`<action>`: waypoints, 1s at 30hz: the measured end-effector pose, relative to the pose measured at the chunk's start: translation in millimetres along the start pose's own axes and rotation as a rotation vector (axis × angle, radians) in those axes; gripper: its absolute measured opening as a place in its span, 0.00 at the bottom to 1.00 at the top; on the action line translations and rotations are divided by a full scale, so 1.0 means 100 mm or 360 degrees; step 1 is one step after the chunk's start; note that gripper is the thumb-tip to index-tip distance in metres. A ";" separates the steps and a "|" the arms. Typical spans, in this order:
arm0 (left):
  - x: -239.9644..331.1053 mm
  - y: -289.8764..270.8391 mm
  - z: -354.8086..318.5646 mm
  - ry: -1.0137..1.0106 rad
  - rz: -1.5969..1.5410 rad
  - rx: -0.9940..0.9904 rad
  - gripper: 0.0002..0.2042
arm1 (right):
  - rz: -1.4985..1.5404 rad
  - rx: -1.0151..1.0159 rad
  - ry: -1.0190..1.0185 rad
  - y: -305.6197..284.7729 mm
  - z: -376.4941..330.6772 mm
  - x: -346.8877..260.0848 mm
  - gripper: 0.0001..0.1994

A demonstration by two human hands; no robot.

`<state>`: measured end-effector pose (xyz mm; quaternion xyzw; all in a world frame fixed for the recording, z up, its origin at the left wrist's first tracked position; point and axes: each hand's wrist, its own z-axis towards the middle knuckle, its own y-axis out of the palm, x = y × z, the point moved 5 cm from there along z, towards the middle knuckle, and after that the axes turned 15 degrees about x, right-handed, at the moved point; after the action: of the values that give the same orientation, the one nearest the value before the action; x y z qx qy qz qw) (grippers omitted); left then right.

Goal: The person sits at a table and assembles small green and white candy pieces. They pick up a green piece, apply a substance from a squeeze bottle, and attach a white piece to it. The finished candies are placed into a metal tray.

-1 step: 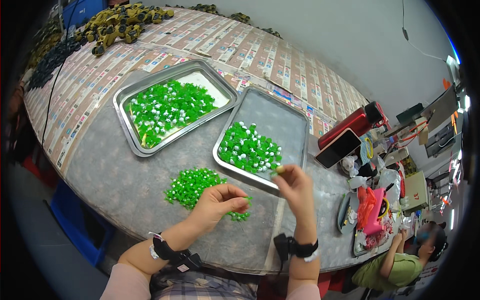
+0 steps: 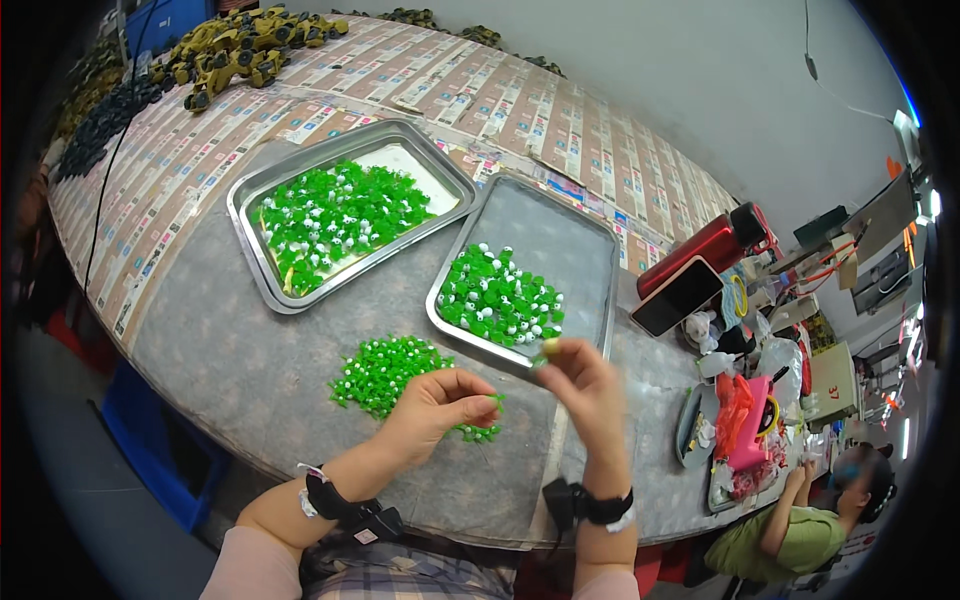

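Observation:
My left hand [image 2: 440, 408] is closed in a pinch over the table, with a small green plastic piece [image 2: 499, 399] at its fingertips. A loose pile of small green pieces with white dots [image 2: 385, 372] lies beside and partly behind that hand. My right hand [image 2: 585, 388], slightly blurred, pinches a small green-and-white piece [image 2: 540, 361] close to the near rim of the right metal tray [image 2: 610, 262]. Inside that tray sits a heap of green pieces with white balls [image 2: 500, 295]. The left metal tray [image 2: 252, 255] holds more green and white pieces [image 2: 345, 215].
A red bottle [image 2: 690, 250] and a phone [image 2: 677, 296] stand right of the trays. Beyond them are a pink container [image 2: 748, 440] and assorted clutter. Yellow-and-black toy parts [image 2: 235, 55] are heaped far left. A person in green [image 2: 800, 535] sits at the right.
My right hand has shifted slightly left and down with the small piece in its fingers. My left hand has stayed in place.

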<state>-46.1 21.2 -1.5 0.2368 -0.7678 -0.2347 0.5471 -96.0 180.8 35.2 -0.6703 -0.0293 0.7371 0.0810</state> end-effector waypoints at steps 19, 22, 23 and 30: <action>-0.09 -0.01 0.07 -0.0096 -0.0112 0.0072 0.04 | 0.0667 -0.0079 0.0353 0.17 -0.41 0.12 0.08; -0.11 -0.02 0.07 -0.0099 -0.0055 0.0103 0.04 | 0.0666 -0.0066 0.0318 0.16 -0.42 0.07 0.08; -0.11 -0.02 0.07 -0.0108 -0.0041 0.0122 0.04 | 0.0658 -0.0068 0.0313 0.17 -0.42 0.07 0.08; -0.06 -0.02 0.05 0.0141 0.0296 0.0156 0.04 | 0.0543 -0.0089 0.0276 0.19 -0.44 0.11 0.08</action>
<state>-49.2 23.8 -9.0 0.2010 -0.7720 -0.1344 0.5878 -55.2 160.6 17.2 -0.7284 0.0714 0.6786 -0.0617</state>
